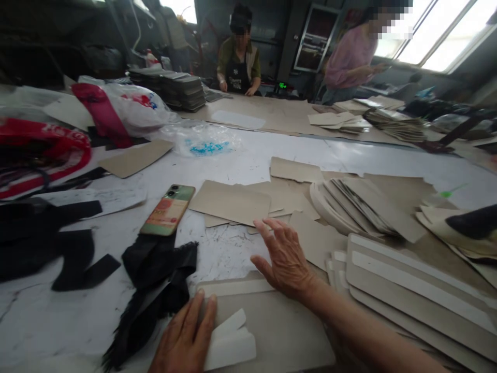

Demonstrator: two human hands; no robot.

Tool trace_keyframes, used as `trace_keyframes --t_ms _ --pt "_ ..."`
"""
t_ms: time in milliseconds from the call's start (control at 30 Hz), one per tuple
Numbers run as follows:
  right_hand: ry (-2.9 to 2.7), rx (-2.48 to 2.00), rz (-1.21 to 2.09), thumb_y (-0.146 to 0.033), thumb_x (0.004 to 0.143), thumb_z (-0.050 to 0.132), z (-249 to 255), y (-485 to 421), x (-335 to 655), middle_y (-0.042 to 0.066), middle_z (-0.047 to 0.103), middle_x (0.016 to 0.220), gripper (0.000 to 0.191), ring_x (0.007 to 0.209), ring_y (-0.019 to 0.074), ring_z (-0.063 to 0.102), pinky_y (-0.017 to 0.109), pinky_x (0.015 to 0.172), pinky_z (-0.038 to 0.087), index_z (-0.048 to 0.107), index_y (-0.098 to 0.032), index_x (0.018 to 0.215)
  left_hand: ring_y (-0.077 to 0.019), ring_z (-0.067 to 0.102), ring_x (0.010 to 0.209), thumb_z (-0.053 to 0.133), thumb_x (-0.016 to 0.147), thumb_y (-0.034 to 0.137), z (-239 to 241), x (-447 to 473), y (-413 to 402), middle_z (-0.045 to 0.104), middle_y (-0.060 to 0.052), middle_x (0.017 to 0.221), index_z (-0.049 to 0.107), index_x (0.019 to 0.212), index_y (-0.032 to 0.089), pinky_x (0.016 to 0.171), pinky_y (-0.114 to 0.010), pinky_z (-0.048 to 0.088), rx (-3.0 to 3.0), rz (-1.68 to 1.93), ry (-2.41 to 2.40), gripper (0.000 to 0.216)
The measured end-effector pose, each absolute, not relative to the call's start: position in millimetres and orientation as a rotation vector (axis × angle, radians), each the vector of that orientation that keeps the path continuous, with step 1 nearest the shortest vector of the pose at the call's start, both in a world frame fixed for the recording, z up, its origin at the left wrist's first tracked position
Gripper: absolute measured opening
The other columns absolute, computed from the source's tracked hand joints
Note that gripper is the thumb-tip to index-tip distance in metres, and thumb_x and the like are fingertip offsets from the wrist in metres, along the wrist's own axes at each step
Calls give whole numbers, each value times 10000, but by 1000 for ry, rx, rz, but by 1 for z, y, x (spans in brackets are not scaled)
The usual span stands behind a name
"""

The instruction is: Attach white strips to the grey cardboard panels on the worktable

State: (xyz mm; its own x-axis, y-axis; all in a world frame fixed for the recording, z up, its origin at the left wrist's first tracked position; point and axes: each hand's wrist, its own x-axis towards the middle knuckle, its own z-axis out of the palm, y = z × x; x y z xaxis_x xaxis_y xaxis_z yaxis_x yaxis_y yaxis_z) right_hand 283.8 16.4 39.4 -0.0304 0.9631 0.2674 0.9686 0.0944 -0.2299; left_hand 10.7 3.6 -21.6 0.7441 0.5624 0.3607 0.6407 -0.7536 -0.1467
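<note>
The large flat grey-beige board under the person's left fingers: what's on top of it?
White flat pieces lie on the board; the left hand covers part of its left side, hiding whatever is there.

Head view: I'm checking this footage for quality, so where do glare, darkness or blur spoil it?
Head view, upper right: the window is blown out to white; head view, beyond the grey panels: pale sheen on the white tabletop; head view, background: dim around the person in a dark apron; head view, foreground: right hand slightly soft.
</note>
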Motion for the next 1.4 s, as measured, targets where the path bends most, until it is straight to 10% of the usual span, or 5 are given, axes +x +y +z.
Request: trace_keyframes --t_ms 1033,1400 --pt "-2337 -1670 167 -414 954 357 15 69 178 104 321 1470 522 1372 285 185 507 1097 103 286 -248 1444 -223 538 1105 322 870 58 -27 19 -4 594 -125 1217 518 1219 77 954 -319 393 -2534 -618 -1072 400" --pt "-2286 -1779 85 -556 937 314 34 41 216 79 319 1477 595 1375 238 195 434 1105 146 229 -275 1454 -242 549 1015 313 756 -4 -45 8 17 596 -163 1176 188 1431 49 860 -336 381 -2624 -696 -795 688"
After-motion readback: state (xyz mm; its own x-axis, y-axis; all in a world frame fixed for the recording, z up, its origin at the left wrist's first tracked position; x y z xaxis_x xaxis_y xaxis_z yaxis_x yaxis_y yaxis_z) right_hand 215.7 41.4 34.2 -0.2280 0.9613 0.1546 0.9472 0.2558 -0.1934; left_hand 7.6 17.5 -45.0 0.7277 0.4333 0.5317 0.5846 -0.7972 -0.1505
